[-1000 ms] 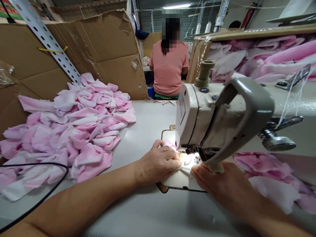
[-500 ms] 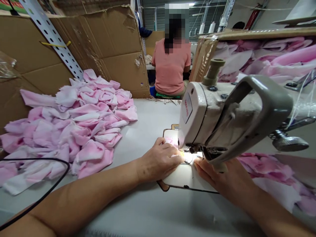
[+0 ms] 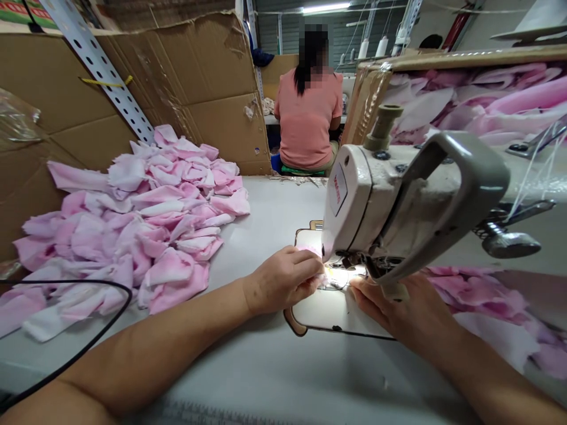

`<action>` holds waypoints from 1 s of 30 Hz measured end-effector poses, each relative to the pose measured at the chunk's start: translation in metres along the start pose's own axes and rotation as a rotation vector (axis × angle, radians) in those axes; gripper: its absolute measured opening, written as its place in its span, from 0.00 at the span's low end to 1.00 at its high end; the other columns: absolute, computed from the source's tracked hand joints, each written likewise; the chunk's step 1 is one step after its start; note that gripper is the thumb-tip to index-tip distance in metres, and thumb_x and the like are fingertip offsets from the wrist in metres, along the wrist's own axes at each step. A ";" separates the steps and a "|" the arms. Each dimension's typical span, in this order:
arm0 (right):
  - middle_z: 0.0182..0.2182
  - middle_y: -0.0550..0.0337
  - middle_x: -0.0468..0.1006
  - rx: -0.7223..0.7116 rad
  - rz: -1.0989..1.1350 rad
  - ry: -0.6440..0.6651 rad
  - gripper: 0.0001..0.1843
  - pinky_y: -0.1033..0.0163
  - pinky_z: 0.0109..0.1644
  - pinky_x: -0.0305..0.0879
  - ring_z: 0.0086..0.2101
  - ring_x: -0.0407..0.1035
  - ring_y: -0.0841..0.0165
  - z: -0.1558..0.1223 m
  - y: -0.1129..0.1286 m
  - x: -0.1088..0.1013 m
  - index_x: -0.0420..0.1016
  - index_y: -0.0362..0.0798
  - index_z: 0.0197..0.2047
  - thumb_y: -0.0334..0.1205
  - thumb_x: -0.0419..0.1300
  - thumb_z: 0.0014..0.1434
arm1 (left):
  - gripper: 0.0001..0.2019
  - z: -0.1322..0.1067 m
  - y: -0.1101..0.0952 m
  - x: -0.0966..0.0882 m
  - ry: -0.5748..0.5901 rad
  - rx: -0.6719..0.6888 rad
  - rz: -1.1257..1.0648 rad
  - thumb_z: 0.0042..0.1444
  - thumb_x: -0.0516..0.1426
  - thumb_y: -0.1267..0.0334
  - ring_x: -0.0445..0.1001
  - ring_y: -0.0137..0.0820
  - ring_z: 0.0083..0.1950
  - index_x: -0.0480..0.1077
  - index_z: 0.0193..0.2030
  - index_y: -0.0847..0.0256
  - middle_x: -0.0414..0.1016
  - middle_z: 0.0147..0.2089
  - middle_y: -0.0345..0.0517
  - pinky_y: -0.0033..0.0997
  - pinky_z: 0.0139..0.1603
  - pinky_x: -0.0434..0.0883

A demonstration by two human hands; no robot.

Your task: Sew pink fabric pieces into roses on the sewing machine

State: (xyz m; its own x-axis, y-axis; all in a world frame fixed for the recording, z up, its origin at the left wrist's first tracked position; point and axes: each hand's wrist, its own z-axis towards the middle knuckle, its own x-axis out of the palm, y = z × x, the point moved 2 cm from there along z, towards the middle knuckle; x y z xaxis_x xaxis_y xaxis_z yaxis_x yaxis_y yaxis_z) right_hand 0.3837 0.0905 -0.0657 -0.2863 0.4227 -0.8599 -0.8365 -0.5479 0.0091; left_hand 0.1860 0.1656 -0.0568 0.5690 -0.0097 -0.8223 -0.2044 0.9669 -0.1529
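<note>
Brightly lit under the needle area of a sewing machine [image 3: 354, 189], a small pale pink fabric piece [image 3: 325, 276] lies on the metal bed plate [image 3: 323, 316]. My left hand [image 3: 286, 278] is closed, pinching the fabric's left side between thumb and fingers. On the other side, my right hand [image 3: 394, 301] has its fingers pressed together at the fabric's right end, close to the presser foot. The machine's grey guard hides part of the right hand. Much of the fabric is hidden by my fingers and the machine head.
A large heap of pink and white fabric pieces [image 3: 133, 218] covers the table's left side. More pink pieces [image 3: 491, 307] lie at right. Cardboard [image 3: 186, 88] stands behind, and a filled carton [image 3: 372, 88] sits back right. A black cable [image 3: 101, 283] crosses the left. A person [image 3: 310, 118] sits ahead.
My left hand has drawn slightly back, its fingers now more curled with fabric bunched at the tips. The right hand has barely moved. The view has shifted slightly.
</note>
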 end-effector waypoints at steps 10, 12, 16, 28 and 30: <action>0.21 0.65 0.68 -0.008 0.019 0.067 0.07 0.61 0.29 0.41 0.23 0.59 0.70 -0.004 0.010 0.007 0.69 0.48 0.34 0.32 0.52 0.62 | 0.04 0.002 -0.003 -0.004 -0.004 0.036 -0.032 0.60 0.53 0.72 0.69 0.28 0.36 0.65 0.34 0.64 0.73 0.35 0.45 0.25 0.34 0.65; 0.22 0.64 0.68 -0.017 0.026 0.090 0.06 0.60 0.29 0.41 0.24 0.59 0.70 -0.005 0.011 0.008 0.69 0.48 0.35 0.32 0.52 0.62 | 0.03 0.002 -0.002 -0.006 0.015 0.066 0.027 0.60 0.53 0.70 0.69 0.29 0.37 0.66 0.35 0.64 0.74 0.36 0.46 0.28 0.36 0.65; 0.20 0.65 0.66 -0.012 0.075 0.143 0.09 0.60 0.29 0.41 0.24 0.59 0.70 -0.005 0.014 0.007 0.66 0.49 0.30 0.32 0.51 0.62 | 0.04 0.002 -0.005 -0.009 0.061 0.099 0.158 0.62 0.54 0.67 0.70 0.31 0.40 0.68 0.37 0.61 0.76 0.39 0.43 0.33 0.42 0.61; 0.20 0.66 0.65 0.008 0.079 0.184 0.13 0.60 0.28 0.40 0.23 0.57 0.69 -0.011 0.013 0.001 0.66 0.50 0.28 0.33 0.49 0.64 | 0.07 0.000 -0.006 -0.005 0.204 0.085 0.121 0.63 0.49 0.69 0.67 0.28 0.35 0.66 0.35 0.61 0.74 0.35 0.40 0.35 0.45 0.56; 0.20 0.66 0.65 0.006 0.079 0.195 0.13 0.61 0.28 0.40 0.23 0.57 0.70 -0.011 0.012 0.000 0.66 0.50 0.27 0.32 0.49 0.63 | 0.07 0.000 -0.005 -0.005 0.197 0.078 0.118 0.64 0.49 0.68 0.66 0.28 0.34 0.67 0.36 0.61 0.74 0.34 0.40 0.35 0.44 0.56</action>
State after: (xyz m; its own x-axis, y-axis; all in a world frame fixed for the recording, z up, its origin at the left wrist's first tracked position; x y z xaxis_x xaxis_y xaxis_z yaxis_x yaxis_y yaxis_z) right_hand 0.3791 0.0758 -0.0709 -0.2561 0.2308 -0.9387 -0.8179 -0.5693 0.0832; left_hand 0.1840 0.1604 -0.0522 0.3770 0.0626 -0.9241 -0.1938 0.9810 -0.0126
